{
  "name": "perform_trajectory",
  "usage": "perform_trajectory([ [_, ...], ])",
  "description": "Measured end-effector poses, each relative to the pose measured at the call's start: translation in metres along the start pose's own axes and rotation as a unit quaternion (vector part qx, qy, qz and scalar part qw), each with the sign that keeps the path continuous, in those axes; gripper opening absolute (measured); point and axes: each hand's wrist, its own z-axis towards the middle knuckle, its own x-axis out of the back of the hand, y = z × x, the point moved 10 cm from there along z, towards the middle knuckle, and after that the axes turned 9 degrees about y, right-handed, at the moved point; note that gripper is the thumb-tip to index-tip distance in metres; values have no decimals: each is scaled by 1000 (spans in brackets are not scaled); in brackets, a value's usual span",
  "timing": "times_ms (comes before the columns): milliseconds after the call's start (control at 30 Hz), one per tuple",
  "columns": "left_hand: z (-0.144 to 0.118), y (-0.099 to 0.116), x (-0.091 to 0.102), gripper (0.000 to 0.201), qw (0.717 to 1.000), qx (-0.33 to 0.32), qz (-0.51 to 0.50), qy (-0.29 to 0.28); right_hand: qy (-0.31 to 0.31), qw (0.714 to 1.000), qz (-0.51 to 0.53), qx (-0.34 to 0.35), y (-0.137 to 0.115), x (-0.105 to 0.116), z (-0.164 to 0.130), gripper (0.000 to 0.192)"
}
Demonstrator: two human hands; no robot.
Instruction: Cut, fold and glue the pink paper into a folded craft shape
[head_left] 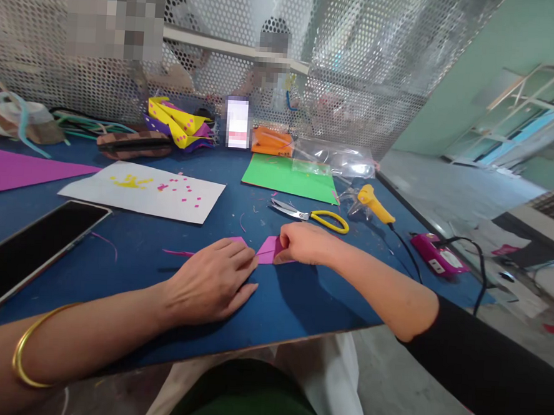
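On the blue table lies a folded piece of purple paper (267,252) that shows between my two hands. My left hand (214,279) rests palm down on its left part, with the fingers lying flat and the thumb apart. A narrow purple strip (179,252) sticks out to the left from under that hand. Thumb and curled fingers of my right hand (298,243) pinch the right part of the paper, hiding some of its edge. Just beyond my right hand are scissors (325,220) with yellow handles, blades pointing left.
Farther back lie a green sheet (290,178) and a white sheet (151,193) with yellow and pink bits. A black-screened phone (30,249) is at left. A yellow glue gun (375,204) and a pink power strip (438,255) with cables occupy the right side.
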Motion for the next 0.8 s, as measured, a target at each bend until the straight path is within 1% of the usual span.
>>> perform_trajectory([
  [67,3,4,2,31,1000,-6,-16,14,16,1000,0,3,1,0,-3,26],
  [133,7,11,0,32,999,-22,-29,12,34,999,4,4,2,0,-6,23],
  [200,12,15,-5,36,999,-22,-33,-9,52,999,10,6,2,1,-9,18],
  [267,15,14,-13,39,999,-8,-25,-41,65,998,20,8,3,3,-11,15],
  [367,17,15,-19,36,997,-6,-17,-72,73,997,33,-1,9,7,-16,15],
  [567,15,14,-19,38,997,-9,-28,-70,55,998,11,-35,29,11,-17,13],
  [733,11,14,-18,39,998,-9,-29,-54,26,999,-26,-31,32,8,-8,24],
  [800,10,14,-16,40,999,-8,-26,-47,24,999,-37,-25,32,8,-8,25],
])
